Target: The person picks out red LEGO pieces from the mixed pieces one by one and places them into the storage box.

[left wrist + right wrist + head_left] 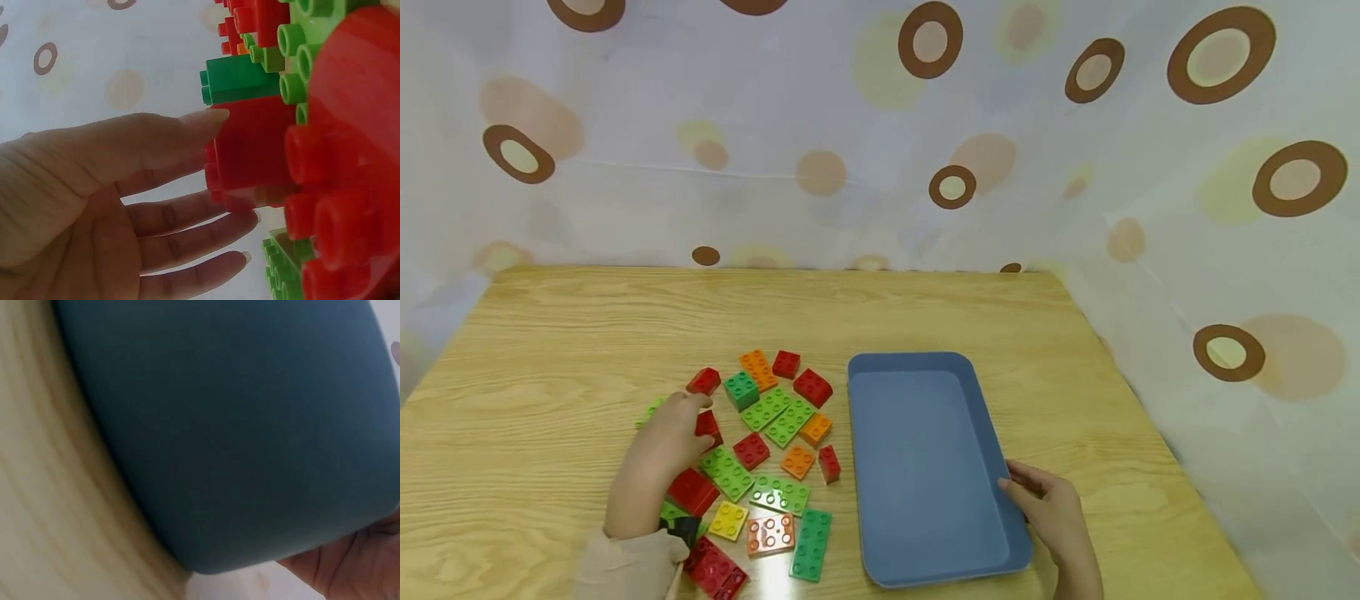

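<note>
We find the left hand half-curled about a red brick, nine o'clock of the blue tray, grip unconfirmed; the right hand pinches the blue tray. We judge pickup underway, needing a firm pinch.

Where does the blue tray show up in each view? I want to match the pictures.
Head: the blue tray is just right of centre in the lower half, with the right hand at its right edge.
Left wrist: not in it.
Right wrist: its outer wall fills most of the picture.
Shared landmark: the spotted white backdrop, partly visible in all three.
</note>
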Motion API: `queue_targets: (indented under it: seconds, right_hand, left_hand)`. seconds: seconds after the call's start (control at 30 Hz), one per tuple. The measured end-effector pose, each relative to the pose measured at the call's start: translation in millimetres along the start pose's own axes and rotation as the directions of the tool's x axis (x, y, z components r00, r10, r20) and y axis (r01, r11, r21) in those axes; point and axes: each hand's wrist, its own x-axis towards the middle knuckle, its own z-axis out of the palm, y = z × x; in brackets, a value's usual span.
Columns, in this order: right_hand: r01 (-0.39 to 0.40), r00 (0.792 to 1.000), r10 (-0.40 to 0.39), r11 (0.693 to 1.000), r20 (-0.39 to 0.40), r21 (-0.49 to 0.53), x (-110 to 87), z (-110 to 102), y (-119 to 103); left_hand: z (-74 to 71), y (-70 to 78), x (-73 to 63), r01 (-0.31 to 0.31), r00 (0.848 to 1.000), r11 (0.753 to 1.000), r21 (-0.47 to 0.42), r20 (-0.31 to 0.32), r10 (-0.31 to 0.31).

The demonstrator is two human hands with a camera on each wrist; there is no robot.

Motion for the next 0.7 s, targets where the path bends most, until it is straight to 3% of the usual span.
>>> queue_targets:
  seconds: [0.5,0.7]
  right_hand:
    - [-0.037,0.999,0.037,0.999,0.004,0.015,-2.0,-1.5,-3.4]
    - [-0.033,0.999,0.033,0.999,0.014,0.006,-1.2,-1.3,-6.0]
  left_hand:
    - [6.8,0.7,6.2,0.007,1.000,1.000,0.028,0.020,-0.007]
    - [2.1,8.1,-3.6,-0.032,0.998,0.999,0.022,-0.052,0.033]
